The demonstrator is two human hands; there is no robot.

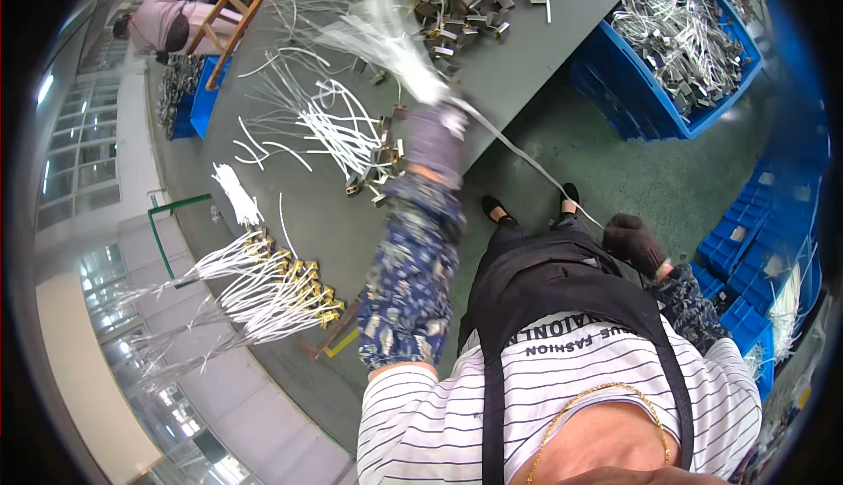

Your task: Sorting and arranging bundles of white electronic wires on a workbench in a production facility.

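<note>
A bundle of white wires (397,50), smeared by motion blur, is gripped at its near end by the left hand (436,138), gloved in purple-grey and held over the grey table (518,72). The left fingers appear closed around the wires; their exact placement cannot be told through the blur. A thin white cord (527,158) is stretched slantwise from beside the left hand, past the table edge, to the right hand (634,244), gloved in dark brown and held low near the apron (544,279). The right fingers are curled together with the cord held at them; the exact pinch is hidden. The bundle's far end is fanned out just beside a heap of small metal blocks (465,2). Nearer, loose white wires (342,138) with small blocks at their ends are spread on the table. Left of these, a tidy white bunch (235,194) is laid down, and below it wired pieces with brass-coloured ends (307,287) are lined up in rows. A blue crate (628,90), filled with wired blocks, is placed to the right of the table. Stacked blue trays (742,230) are seen at far right. A co-worker (162,20) is seen bent over at upper left, beside a wooden frame (233,15).
</note>
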